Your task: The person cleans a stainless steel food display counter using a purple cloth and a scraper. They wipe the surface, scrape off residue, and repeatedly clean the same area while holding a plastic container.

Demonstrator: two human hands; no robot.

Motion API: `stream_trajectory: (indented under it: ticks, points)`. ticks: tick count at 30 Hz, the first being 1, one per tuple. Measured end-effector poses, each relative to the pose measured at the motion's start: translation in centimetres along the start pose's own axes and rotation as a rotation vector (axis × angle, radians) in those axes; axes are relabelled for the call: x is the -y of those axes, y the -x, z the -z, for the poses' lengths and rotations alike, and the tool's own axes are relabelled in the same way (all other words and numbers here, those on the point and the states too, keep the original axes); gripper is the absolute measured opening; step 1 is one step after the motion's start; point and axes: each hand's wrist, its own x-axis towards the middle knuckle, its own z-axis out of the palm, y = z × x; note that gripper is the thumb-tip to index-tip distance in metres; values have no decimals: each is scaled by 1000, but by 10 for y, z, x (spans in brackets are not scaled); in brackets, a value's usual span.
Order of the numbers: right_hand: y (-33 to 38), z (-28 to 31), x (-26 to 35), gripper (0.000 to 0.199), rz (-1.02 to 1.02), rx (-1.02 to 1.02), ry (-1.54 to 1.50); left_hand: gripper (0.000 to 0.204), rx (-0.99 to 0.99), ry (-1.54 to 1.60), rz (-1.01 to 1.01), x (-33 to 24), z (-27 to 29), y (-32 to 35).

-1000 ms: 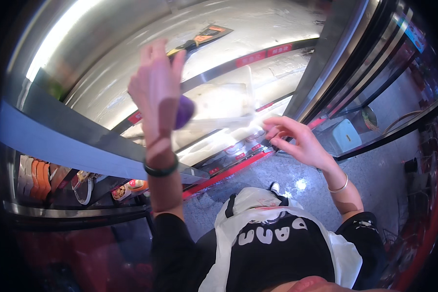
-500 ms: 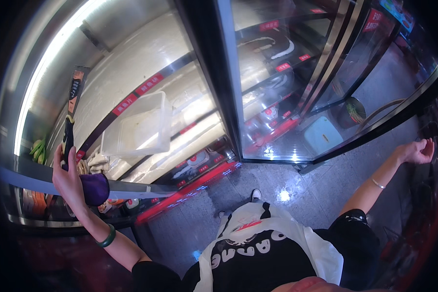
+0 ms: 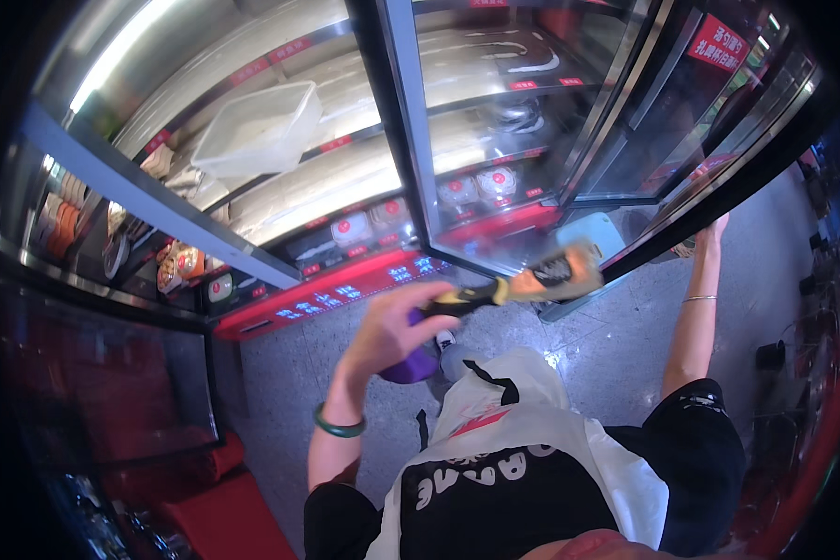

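In front of my torso, my left hand (image 3: pixel 383 331) is closed around the black-and-yellow handle of a scraper (image 3: pixel 546 277), whose orange-marked blade is blurred and points right. A bunched purple cloth (image 3: pixel 409 366) hangs under the same hand. On the right, my outstretched right hand (image 3: pixel 716 230) is at the dark frame of an open glass door (image 3: pixel 709 201); its fingers are mostly hidden there. Ahead stands a lit display fridge with sloping shelves. A clear plastic bin (image 3: pixel 261 131) rests tilted on one of its shelves.
Packed food tubs (image 3: pixel 350 229) line the fridge's lower shelf above a red lit base strip (image 3: pixel 345 297). A light blue stool (image 3: pixel 593 238) stands beyond the glass. Red seating (image 3: pixel 224 504) is at lower left, and dark racks or chairs (image 3: pixel 793 355) stand along the right.
My left hand has come out of the fridge toward my body, bringing the scraper and purple cloth. My right hand has moved forward to the door frame. The view has shifted.
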Motion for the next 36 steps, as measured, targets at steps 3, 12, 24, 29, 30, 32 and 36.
stream_trajectory:
  ticks: [3, 12, 24, 29, 30, 32, 36]
  points:
    - [34, 2, 4, 38, -39, 55, -95, 41, 186, 123, -25, -39, -97, 12]
    - [85, 101, 67, 30, 120, 556, 472, 34, 466, 230, 8, -133, -292, 11]
    - [138, 186, 121, 56, 625, 843, 1028, 27, -137, 426, 312, -180, -423, -92]
    - [102, 108, 86, 67, 732, 925, 891, 28, -300, 293, 296, -186, -390, -113]
    - [92, 89, 80, 62, 823, 918, 812, 27, -286, 323, 313, -189, -382, -118]
    - [69, 48, 68, 41, 756, 938, 671, 28, -306, 376, 244, -192, -363, -128]
    - [11, -48, 52, 20, 1021, 916, 416, 29, -412, 368, 171, -176, -304, -150]
